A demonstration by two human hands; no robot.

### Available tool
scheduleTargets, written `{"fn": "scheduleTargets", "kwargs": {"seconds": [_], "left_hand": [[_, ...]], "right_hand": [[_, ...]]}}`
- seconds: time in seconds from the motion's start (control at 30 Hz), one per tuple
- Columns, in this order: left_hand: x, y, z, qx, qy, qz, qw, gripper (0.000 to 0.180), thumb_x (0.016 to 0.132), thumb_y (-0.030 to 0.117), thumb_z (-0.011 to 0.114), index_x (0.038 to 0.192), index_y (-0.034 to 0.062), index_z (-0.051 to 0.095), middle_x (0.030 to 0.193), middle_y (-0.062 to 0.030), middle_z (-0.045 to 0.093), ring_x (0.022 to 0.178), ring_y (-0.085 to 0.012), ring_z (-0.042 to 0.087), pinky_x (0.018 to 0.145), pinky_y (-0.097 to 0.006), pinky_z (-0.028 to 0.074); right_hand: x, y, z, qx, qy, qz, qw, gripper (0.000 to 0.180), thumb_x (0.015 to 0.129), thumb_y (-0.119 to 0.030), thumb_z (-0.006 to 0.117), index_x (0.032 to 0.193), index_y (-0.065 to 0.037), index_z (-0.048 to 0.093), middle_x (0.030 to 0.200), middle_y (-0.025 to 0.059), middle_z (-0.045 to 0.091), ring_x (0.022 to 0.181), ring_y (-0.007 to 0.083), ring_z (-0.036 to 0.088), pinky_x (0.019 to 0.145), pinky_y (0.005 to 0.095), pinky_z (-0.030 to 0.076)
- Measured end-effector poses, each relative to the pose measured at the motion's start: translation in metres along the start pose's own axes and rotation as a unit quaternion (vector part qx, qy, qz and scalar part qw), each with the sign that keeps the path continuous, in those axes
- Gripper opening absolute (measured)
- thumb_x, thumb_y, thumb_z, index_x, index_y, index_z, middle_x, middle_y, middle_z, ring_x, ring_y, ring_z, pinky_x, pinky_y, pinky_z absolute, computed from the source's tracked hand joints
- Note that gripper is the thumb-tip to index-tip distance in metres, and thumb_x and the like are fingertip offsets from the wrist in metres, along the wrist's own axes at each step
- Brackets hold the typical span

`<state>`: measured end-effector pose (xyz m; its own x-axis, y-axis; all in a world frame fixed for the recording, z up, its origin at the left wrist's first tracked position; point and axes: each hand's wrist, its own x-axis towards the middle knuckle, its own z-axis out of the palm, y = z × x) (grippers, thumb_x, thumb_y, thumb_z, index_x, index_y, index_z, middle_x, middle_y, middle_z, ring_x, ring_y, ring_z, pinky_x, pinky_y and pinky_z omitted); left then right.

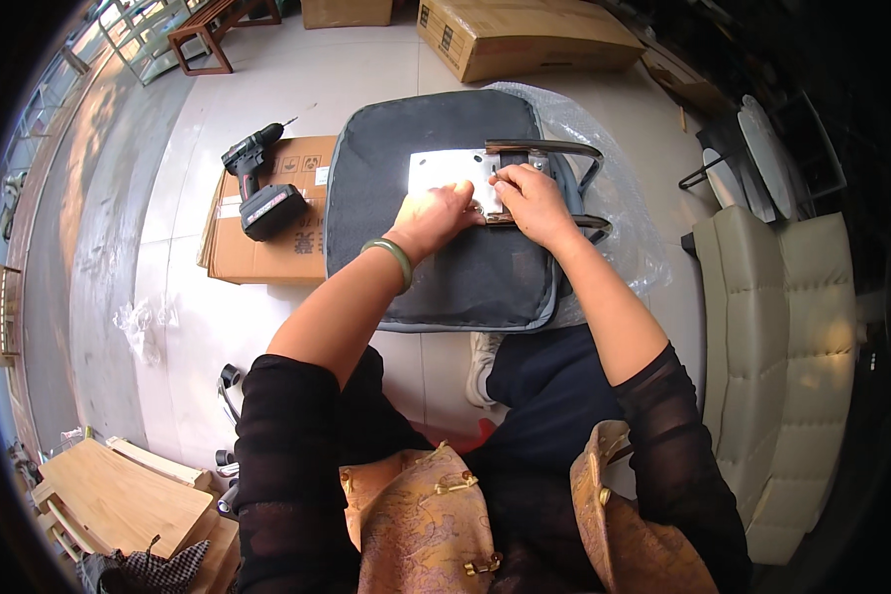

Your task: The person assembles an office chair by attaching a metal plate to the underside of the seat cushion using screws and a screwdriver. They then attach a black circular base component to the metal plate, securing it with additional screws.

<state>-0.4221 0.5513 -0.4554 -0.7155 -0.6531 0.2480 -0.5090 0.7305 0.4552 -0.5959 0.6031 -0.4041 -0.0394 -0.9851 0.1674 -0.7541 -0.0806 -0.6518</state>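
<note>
Pale floor tiles [193, 361] spread beneath you, with a long cardboard box [535, 49] lying at the far side and a beige tufted seat [782, 346] standing to your right. Directly ahead of your legs, a dark gray padded cushion [396, 277] lies flat, and sheets of clear bubble wrap [636, 233] stick out past its right side. Upon the cushion rests a silver metal plate [436, 166], holes showing near its far edge, with two shiny tubular bars [554, 147] running from it toward the right. You reach both bare arms forward, and your hands meet over the plate: your left hand [434, 218] covers its near side, thumb extended on the metal and fingers bent near the end of the closer bar; whether they grip it you cannot tell. Your right hand [537, 203] comes between the bars with fingertips drawn together at the plate's right part; what, if anything, they pinch is hidden. To your left, a black cordless drill [267, 188], bit fitted, lies on a smaller cardboard box [243, 262] just beside the cushion. A green bangle [402, 262] circles your left wrist.
</note>
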Motion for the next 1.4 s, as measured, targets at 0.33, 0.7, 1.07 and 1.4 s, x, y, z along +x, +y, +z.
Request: {"fn": "scheduleTargets", "kwargs": {"seconds": [0.33,0.7,1.07,1.4], "left_hand": [[-0.018,-0.034,-0.006,-0.250,-0.036,-0.093,0.963,0.023,0.084,0.024,0.069,0.089,0.0022,0.064,0.086,-0.0155,0.069,0.083,-0.0335,0.066,0.078,-0.038,0.051],[-0.007,-0.025,-0.009,-0.563,-0.007,-0.296,0.771,0.024,0.091,0.022,0.059,0.086,-0.0012,0.062,0.073,-0.0060,0.061,0.065,-0.0154,0.060,0.060,-0.027,0.048],[-0.001,-0.012,-0.056,-0.347,0.003,-0.079,0.934,0.025,0.094,0.025,0.061,0.090,0.0008,0.067,0.065,-0.0032,0.053,0.058,-0.0144,0.050,0.054,-0.030,0.043],[-0.001,0.011,-0.060,-0.202,0.007,-0.102,0.974,0.034,0.085,0.030,0.068,0.079,-0.0031,0.064,0.067,-0.0154,0.060,0.060,-0.0256,0.056,0.060,-0.037,0.047]], "right_hand": [[0.003,-0.014,0.010,0.130,-0.025,-0.020,0.991,0.014,0.086,-0.007,0.068,0.097,0.001,0.070,0.091,0.0030,0.064,0.077,0.0089,0.060,0.070,0.0232,0.050],[0.002,-0.026,0.014,0.035,-0.019,-0.082,0.996,0.011,0.082,-0.007,0.067,0.090,0.000,0.068,0.088,0.0126,0.067,0.077,0.0247,0.065,0.071,0.0329,0.050],[0.000,-0.016,0.009,-0.024,-0.050,-0.149,0.987,0.009,0.087,-0.004,0.058,0.093,-0.002,0.064,0.089,0.0128,0.061,0.085,0.0300,0.059,0.074,0.0363,0.048],[-0.009,-0.010,0.016,0.037,-0.011,-0.044,0.998,0.019,0.079,-0.013,0.074,0.086,-0.002,0.059,0.082,0.0125,0.063,0.075,0.0278,0.061,0.067,0.0382,0.048]]}}
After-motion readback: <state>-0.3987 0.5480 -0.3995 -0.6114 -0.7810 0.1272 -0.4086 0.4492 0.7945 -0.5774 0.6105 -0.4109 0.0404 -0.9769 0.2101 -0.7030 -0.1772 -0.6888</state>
